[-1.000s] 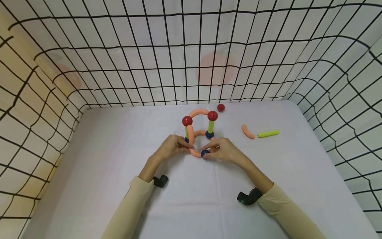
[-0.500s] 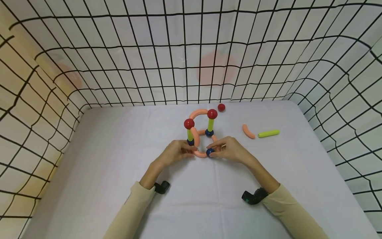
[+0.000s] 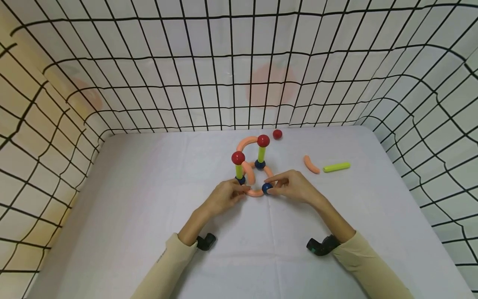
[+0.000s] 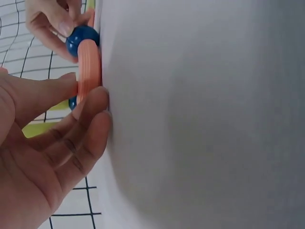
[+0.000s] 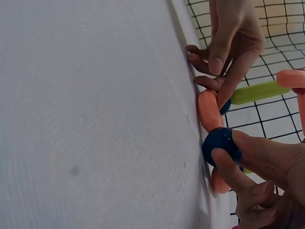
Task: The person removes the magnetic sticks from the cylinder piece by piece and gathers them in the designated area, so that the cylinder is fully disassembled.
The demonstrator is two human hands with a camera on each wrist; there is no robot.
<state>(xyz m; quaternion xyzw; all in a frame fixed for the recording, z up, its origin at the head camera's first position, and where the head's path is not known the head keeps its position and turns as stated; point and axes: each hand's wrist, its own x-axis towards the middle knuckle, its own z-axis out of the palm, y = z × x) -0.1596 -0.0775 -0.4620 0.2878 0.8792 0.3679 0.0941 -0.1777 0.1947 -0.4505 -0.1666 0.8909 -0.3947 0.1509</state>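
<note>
A frame of balls and rods stands on the white-covered table. My left hand point(image 3: 225, 196) pinches the orange curved rod point(image 4: 89, 69) at its near side, between thumb and fingers. My right hand point(image 3: 293, 187) holds the blue ball point(image 5: 220, 145) at the other end of that rod, with thumb and finger on either side. Farther back, yellow-green straight rods point(image 3: 262, 154) rise from two more blue balls point(image 3: 260, 164) to red balls point(image 3: 238, 158). An orange arch point(image 3: 246, 142) joins these red balls. Another orange curved rod point(image 3: 249, 173) slopes forward from the left red ball.
A loose red ball point(image 3: 277, 134) lies behind the frame. To the right lie a loose orange curved rod point(image 3: 311, 165) and a yellow-green straight rod point(image 3: 336, 167). Black wire mesh point(image 3: 231, 85) encloses the back and sides of the table point(image 3: 130, 199).
The frame has turned anticlockwise seen from above, its near blue ball shifting right and the left red ball coming nearer. Both hands have moved slightly right with it.
</note>
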